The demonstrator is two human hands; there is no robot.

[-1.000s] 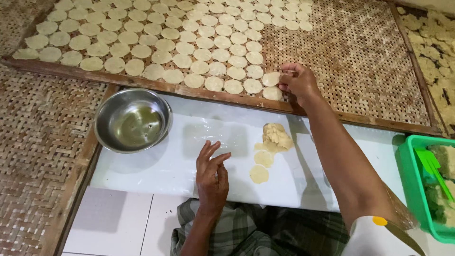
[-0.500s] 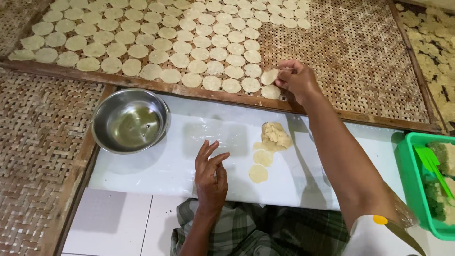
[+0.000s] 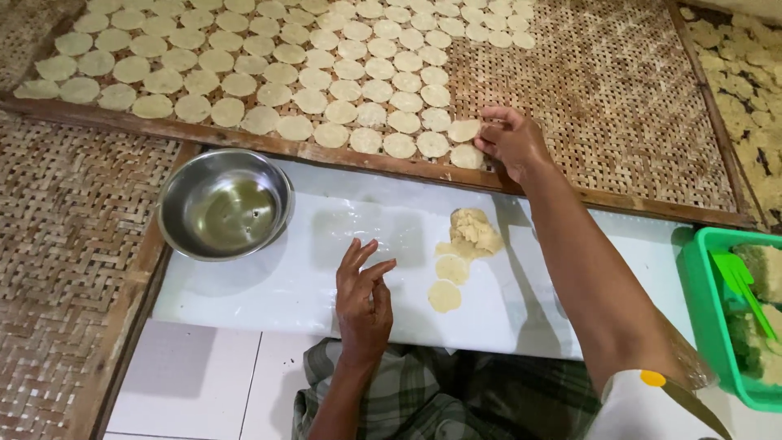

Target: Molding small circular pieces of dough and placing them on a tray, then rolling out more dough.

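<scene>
Spread over white floor tiles, a white sheet is carrying one steel bowl, one dough lump and two flat rounds, while the left hand is resting open and the right hand is pinching a dough round on the far woven tray, whose right part is lying bare.

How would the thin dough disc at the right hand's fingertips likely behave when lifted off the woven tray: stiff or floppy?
Probably floppy: the dough disc looks thin and soft, like the lump of dough on the white board. Likely very light, since the right hand touches it with fingertips only. It may tear or stretch easily, and could cling to the woven tray.
</scene>
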